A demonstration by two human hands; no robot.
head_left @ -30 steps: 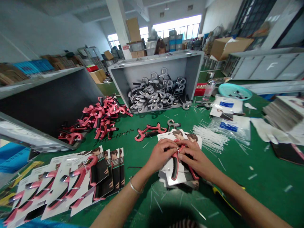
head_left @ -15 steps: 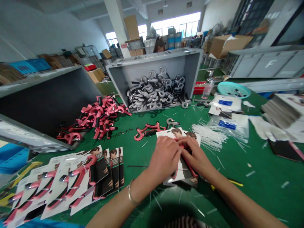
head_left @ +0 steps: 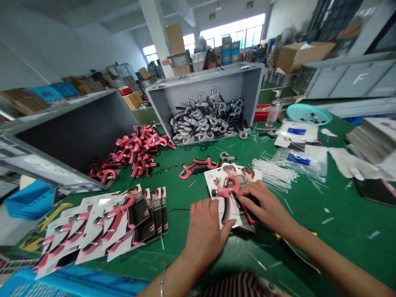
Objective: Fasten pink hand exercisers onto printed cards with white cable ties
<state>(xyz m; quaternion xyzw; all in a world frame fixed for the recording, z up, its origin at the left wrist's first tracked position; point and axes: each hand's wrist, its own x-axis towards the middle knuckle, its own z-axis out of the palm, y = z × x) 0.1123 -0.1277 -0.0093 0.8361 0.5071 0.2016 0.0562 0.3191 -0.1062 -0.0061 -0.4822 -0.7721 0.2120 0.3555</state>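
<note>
Four right-hand fingers (head_left: 249, 199) lay slightly spread across the red-and-black hand gripper (head_left: 227, 211), with the thumb side turned toward it; whether they pinched the tool or only pressed on it, I could not tell. The left hand's fingers (head_left: 202, 212) stayed flat and pressed together, on the tabletop (head_left: 343, 214) just beside the lower edge of the printed card (head_left: 216, 194), and they gripped nothing. The right hand (head_left: 267, 208) came in from the right, and the left hand (head_left: 206, 235) sat nearer the camera, with a thin bangle (head_left: 161, 282) at its wrist.

The gripper lay on the card, its red head high on the printed photo and its black handle running down toward the card's lower edge. Having a hand on each side looked like the sound approach: flat, even pressure should keep a glossy card from skating, and the tool's outline looked best kept square to the card.

Just beyond lay a loose red gripper (head_left: 196, 167) and a grey one (head_left: 227, 157). To the left, finished-looking carded grippers (head_left: 105, 225) overlapped in a row, behind them a heap of red grippers (head_left: 133, 150). Farther on, a grey plastic bin (head_left: 250, 82) held grey-and-black grippers. White cable ties (head_left: 274, 175) and clear plastic bags (head_left: 300, 163) lay to the right.
</note>
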